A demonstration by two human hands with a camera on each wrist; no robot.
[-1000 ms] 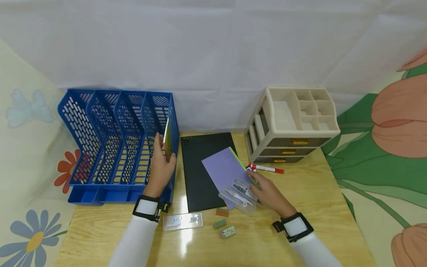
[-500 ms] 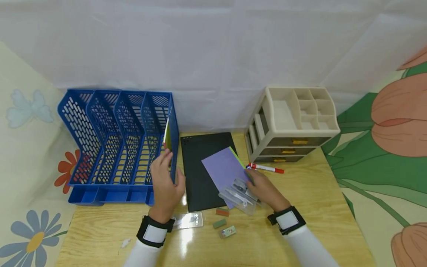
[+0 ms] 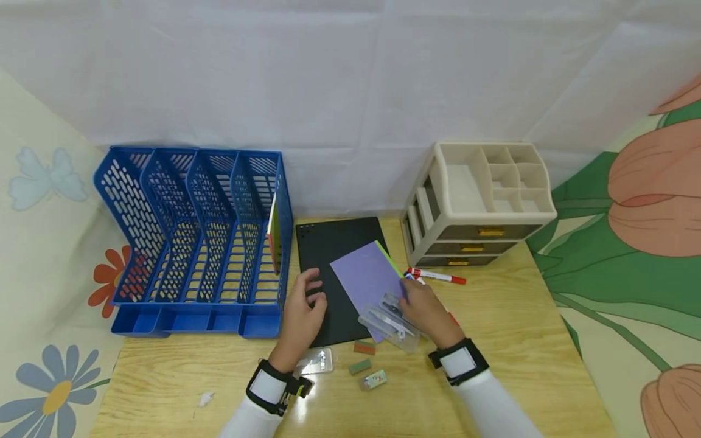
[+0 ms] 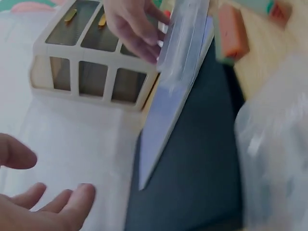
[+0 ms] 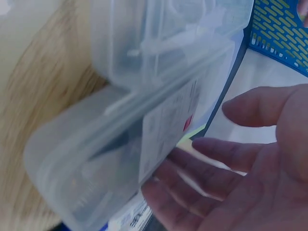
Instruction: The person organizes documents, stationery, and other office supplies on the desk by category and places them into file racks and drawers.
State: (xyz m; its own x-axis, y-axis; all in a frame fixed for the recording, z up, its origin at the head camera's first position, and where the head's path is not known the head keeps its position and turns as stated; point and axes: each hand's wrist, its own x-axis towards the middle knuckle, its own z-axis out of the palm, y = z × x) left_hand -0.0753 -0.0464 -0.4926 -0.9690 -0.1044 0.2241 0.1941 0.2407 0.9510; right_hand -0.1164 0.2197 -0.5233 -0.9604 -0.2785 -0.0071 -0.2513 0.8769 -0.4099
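Observation:
My left hand (image 3: 302, 319) hovers over the lower left edge of a black flat board (image 3: 323, 255), fingers loosely bent around nothing. In the left wrist view its fingers (image 4: 79, 204) stand apart from the thumb. On the board lies a purple notebook (image 3: 361, 274) with clear plastic cases (image 3: 387, 327) on its lower part. My right hand (image 3: 428, 311) is at the right side of these. In the right wrist view its fingertips reach the labelled side of one clear case (image 5: 96, 159), thumb held away. A thin book (image 3: 274, 240) stands in the rack's rightmost slot.
A blue file rack (image 3: 191, 225) stands at the left, a cream drawer unit (image 3: 482, 207) at the back right. Markers (image 3: 438, 276) lie before the drawers. Near the front are a flat clear box (image 3: 317, 361), erasers (image 3: 360, 366) and a small patterned item (image 3: 375, 379).
My left hand has let go of the thin book in the rack and moved down and right to the black board. The right hand has shifted slightly left along the clear cases.

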